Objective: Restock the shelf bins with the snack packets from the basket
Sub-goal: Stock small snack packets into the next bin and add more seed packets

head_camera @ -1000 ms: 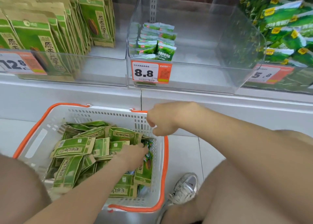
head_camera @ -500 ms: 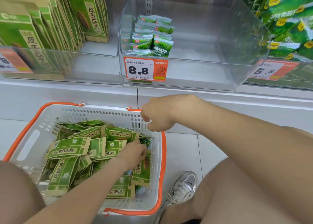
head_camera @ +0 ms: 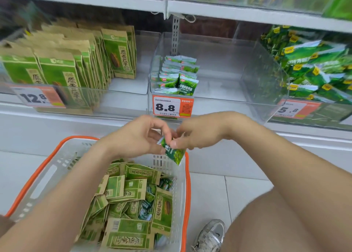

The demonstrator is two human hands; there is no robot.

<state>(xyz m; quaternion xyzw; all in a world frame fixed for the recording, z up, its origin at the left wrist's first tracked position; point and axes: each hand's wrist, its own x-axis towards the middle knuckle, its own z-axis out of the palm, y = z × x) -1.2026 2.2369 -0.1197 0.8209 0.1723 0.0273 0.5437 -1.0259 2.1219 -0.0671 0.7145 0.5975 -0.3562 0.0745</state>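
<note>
green packet pinched — left hand, right hand

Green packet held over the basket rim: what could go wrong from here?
1. Left hand and right hand hold the green packet in a fingertip grip only; a slip could drop it past the basket rim onto the floor.
2. Neighbouring bins also hold green packs. It seems to match the 8.8 bin, so misfiling is possible.
</note>
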